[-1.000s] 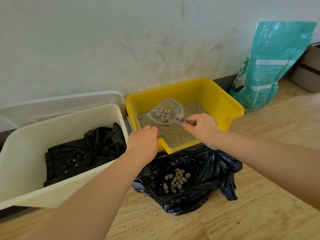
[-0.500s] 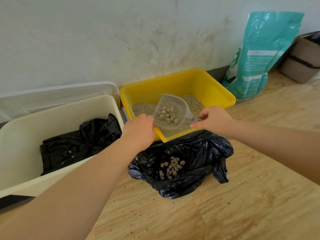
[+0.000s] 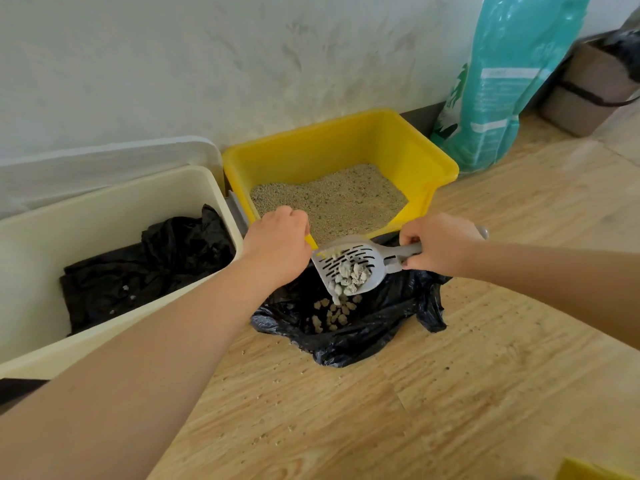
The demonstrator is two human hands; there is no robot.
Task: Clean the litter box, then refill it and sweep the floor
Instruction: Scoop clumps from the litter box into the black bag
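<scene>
- Plainly mid-cleaning: right hand (image 3: 438, 244) clenched round the handle of the grey slotted litter scoop (image 3: 349, 265), tilted over the black trash bag (image 3: 388, 327) at 6 o'clock of the yellow litter box (image 3: 433, 168).
- Clumps (image 3: 349, 278) sliding off the lip; others already in the bag.
- Left hand (image 3: 277, 244) curled over the box's near rim; grip or mere rest, cannot tell.
- Next, probably: tip further, empty, return for more.
- Refill and sweep not yet begun; teal litter bag (image 3: 502, 81) at 2 o'clock, top cut off; grains scattered on the floor (image 3: 485, 393).

Both forearms are bare to the frame edge; left hand (image 3: 277, 245) and right hand (image 3: 438, 244) wear nothing
</scene>
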